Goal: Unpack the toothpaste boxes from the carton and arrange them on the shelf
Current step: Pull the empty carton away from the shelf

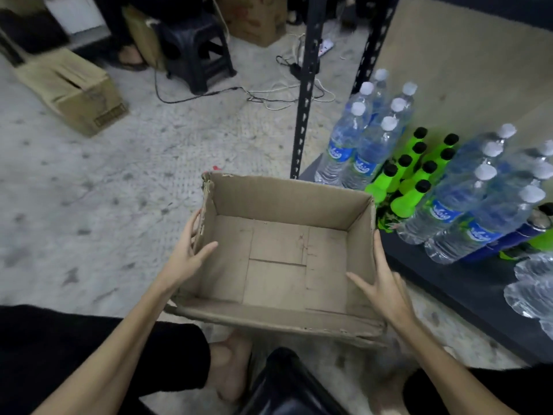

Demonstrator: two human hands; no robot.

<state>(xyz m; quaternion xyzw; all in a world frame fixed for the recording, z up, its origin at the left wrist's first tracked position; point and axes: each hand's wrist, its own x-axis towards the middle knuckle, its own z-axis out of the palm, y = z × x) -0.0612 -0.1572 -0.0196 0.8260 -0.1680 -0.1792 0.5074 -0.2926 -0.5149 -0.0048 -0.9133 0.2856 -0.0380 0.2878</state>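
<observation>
An open brown carton [287, 196] sits low in front of me over the grey floor, and its inside is bare cardboard with no toothpaste boxes in view. My left hand [187, 256] holds the carton's left wall, thumb inside and fingers outside. My right hand [383, 283] holds the right wall the same way, thumb inside. The dark lower board of the shelf [449, 283] lies just right of the carton.
Clear water bottles [359, 151] and green bottles with black caps [413, 175] crowd the shelf board. A black slotted shelf post [305, 100] stands behind the carton. A closed carton [74, 88], a black stool [197, 52] and cables [269, 94] lie on the floor beyond.
</observation>
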